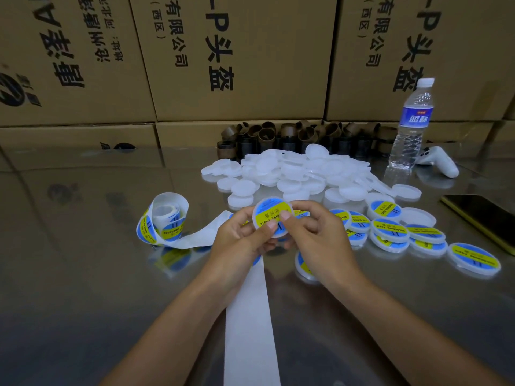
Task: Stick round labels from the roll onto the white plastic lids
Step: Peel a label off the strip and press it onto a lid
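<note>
My left hand [242, 235] and right hand [312, 232] pinch a round white plastic lid [272, 217], its glossy blue-yellow label [264, 208] flat.

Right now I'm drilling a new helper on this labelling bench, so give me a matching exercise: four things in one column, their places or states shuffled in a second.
Things
1. label roll
2. water bottle
3. phone
4. labelled lid

Places or states
A. lies flat, screen dark, far right
B. held between left hand and right hand
C. partly unrolled, left of the hands
D. stands upright near the cardboard boxes

Pairs: 1-C, 2-D, 3-A, 4-B
</note>
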### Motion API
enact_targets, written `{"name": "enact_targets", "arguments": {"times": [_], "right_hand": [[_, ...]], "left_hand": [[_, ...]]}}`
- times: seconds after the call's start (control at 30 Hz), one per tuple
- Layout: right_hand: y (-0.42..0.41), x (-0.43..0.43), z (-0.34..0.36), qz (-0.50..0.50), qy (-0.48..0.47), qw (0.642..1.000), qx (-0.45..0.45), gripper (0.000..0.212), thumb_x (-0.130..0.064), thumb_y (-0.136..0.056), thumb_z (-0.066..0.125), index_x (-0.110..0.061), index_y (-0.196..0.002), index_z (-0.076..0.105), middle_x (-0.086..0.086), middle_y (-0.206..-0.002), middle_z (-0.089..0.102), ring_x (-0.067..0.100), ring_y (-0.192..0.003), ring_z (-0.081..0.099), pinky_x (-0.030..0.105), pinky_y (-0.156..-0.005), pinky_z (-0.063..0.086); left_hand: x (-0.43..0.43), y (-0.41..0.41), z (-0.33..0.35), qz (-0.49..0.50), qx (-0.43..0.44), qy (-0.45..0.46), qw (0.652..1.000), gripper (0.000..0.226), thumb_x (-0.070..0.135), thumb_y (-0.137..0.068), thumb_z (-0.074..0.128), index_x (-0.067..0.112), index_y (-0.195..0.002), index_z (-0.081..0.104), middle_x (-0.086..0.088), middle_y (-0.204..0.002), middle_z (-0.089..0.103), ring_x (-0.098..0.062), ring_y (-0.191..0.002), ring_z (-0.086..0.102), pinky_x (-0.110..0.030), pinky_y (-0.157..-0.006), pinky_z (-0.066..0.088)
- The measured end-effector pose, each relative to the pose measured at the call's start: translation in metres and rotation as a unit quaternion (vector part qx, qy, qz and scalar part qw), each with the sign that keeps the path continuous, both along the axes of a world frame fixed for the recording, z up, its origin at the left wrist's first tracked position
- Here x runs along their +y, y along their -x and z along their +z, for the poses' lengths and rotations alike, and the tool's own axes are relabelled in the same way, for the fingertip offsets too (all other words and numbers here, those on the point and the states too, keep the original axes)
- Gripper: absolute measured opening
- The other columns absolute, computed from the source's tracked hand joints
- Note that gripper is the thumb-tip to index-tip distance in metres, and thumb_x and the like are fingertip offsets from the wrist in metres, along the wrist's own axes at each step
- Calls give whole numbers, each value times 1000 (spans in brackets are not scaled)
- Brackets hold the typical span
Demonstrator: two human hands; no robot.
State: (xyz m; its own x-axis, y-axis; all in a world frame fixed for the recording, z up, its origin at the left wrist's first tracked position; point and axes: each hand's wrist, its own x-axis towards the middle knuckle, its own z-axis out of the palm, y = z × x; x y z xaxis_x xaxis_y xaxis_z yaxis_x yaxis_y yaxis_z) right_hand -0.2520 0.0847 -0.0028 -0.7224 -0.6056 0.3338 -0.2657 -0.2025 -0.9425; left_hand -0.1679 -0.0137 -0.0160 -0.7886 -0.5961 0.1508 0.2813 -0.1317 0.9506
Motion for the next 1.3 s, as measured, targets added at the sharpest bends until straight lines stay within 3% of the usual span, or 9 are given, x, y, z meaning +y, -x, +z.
{"name": "enact_targets", "arguments": {"times": [0.1,0.27,0.43,0.63,0.8,0.9,1.03,1.13,1.3], "right_hand": [[1,-1,-2,13,-6,1000,18,16,-8,-88,63,-23,-91,58,-4,-55,66,7,-51,62,15,-56,49],[2,-1,-3,30,15,999,28,20,-7,-87,64,-26,-92,59,-3,-57,66,6,-52,60,14,-55,47],[3,-1,-4,44,-10,997,61,33,-7,-82,70,-34,-98,59,-2,-62,66,18,-60,60,29,-67,52],[29,3,-1,-117,-30,986,117,34,-9,-93,56,-25,-123,58,-4,-69,55,3,-63,53,6,-61,40],[53,14,-8,-174,-191,947,190,38,-9,-96,48,-12,-133,52,-2,-67,48,15,-70,56,17,-64,36],[55,13,-13,-204,-266,923,191,34,-11,-92,49,-8,-124,60,0,-73,48,32,-95,60,30,-76,43],[51,16,-13,-251,-340,881,214,19,-17,-81,55,-4,-83,70,15,-74,64,35,-82,58,38,-67,50],[53,14,-9,-282,-326,878,209,19,-19,-81,58,-13,-92,72,15,-92,67,32,-93,59,33,-66,46],[70,-11,8,-242,-242,913,220,18,-16,-84,57,-21,-98,67,0,-87,56,23,-87,57,29,-69,41]], "left_hand": [[0,0,3,17,-7,-11,1000,30,11,-88,61,3,-117,60,-24,-108,68,-30,-87,63,-44,-93,51],[0,1,5,17,11,-37,999,26,24,-95,50,5,-108,62,-9,-83,73,-19,-65,70,-21,-61,54],[-1,1,7,34,9,-62,997,21,22,-96,50,8,-104,62,-10,-88,73,-16,-69,70,-21,-59,54],[-4,1,4,75,-10,-40,996,13,17,-95,54,15,-98,66,1,-73,65,-12,-64,61,-24,-65,54],[-5,-1,7,94,-4,-68,993,16,10,-96,50,13,-92,65,-1,-63,58,-9,-53,56,-19,-53,48],[-5,-2,8,88,6,-82,993,17,8,-97,48,11,-90,64,-1,-60,56,-9,-48,53,-18,-48,45],[-4,-2,8,89,10,-87,992,19,7,-97,47,10,-88,63,1,-55,55,-8,-46,50,-18,-46,42],[-3,-1,8,91,9,-95,991,19,6,-96,47,10,-86,63,-1,-56,55,-9,-46,49,-18,-45,41],[-6,0,8,86,12,-93,992,20,6,-96,48,11,-85,64,-1,-58,55,-10,-47,49,-19,-46,41]]}}
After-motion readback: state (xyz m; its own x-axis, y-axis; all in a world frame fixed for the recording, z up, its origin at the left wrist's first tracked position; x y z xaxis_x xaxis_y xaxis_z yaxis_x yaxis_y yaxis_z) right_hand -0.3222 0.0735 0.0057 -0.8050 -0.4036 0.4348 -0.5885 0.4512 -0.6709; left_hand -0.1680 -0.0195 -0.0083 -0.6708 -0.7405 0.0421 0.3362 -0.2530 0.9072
